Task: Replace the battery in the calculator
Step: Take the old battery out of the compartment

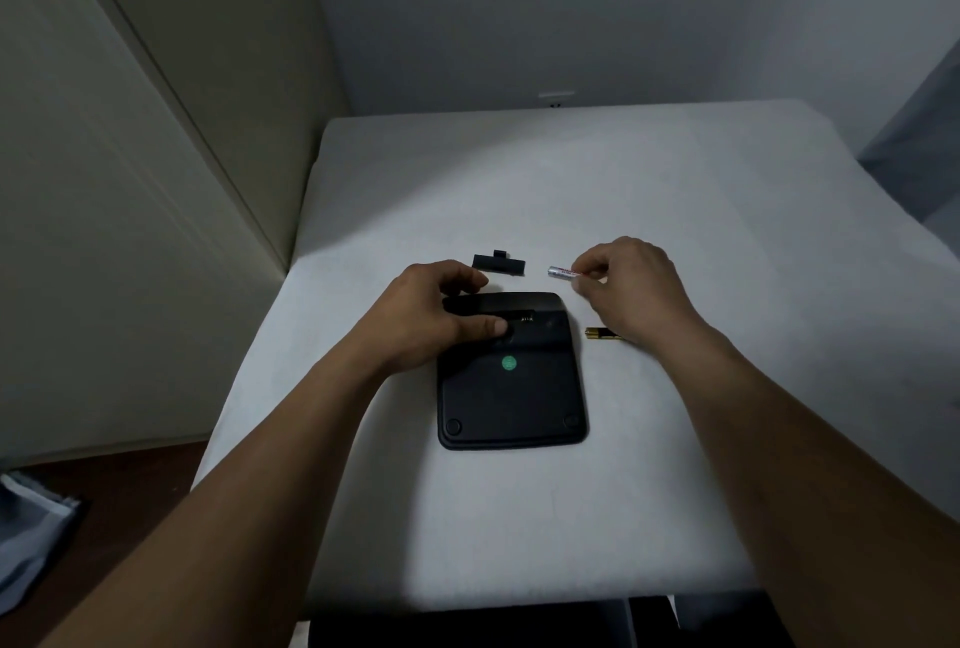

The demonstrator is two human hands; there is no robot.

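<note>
A black calculator (511,393) lies face down on the white table, with a green sticker on its back. Its battery bay near the top edge is uncovered. My left hand (434,312) rests on the calculator's upper left corner, thumb pressed beside the bay. The black battery cover (498,264) lies on the table just beyond the calculator. My right hand (628,284) pinches one end of a silver and red battery (562,273), held above the table to the right of the cover. A black and gold battery (600,333) lies on the table, partly hidden under my right wrist.
The white table (571,190) stands against a grey wall with an outlet (556,102). A cream cabinet or door (130,180) runs along the left. Bluish cloth (31,533) lies on the dark floor at lower left. Grey fabric (919,148) hangs at right.
</note>
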